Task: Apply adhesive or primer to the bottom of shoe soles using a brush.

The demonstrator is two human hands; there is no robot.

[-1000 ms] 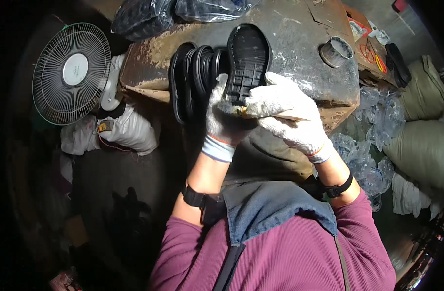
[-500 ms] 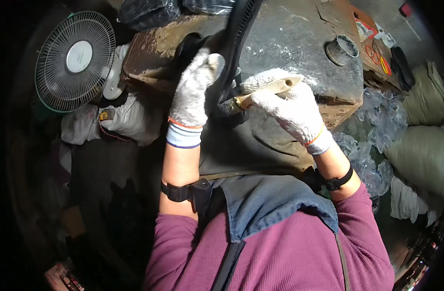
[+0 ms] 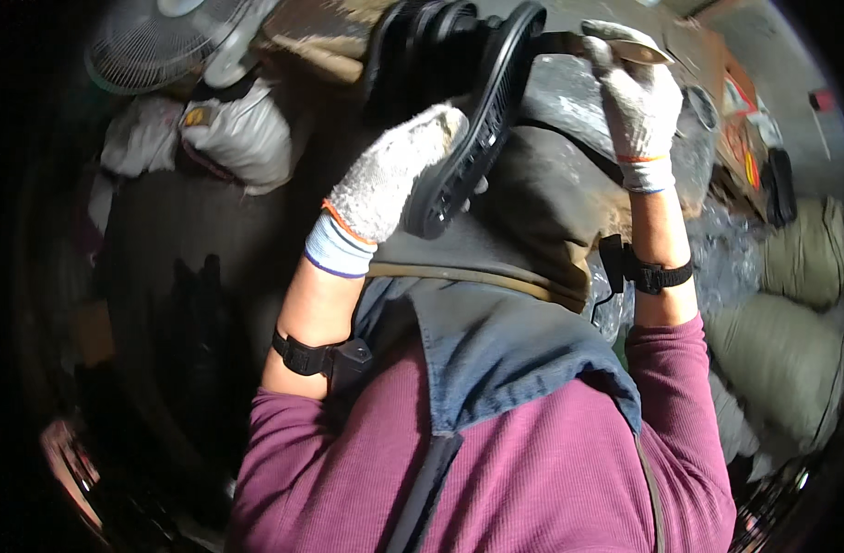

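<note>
Head view: a grey, stained worktop [image 3: 569, 101] fills the upper middle. To its right, well apart from the hands, lie green sacks [image 3: 790, 332]; to its left, a white bag [image 3: 237, 134] sits below a fan [image 3: 164, 46]. A stack of black shoe soles [image 3: 422, 55] stands on the worktop. The left hand [image 3: 394, 166], in a white knit glove, is clamped on one black shoe sole [image 3: 482, 120], held edge-on and tilted, its upper end just beside the stack. The right hand [image 3: 634, 97], also gloved, is closed around a small flat tool [image 3: 629, 46] raised above the worktop, right of the held sole and apart from it.
</note>
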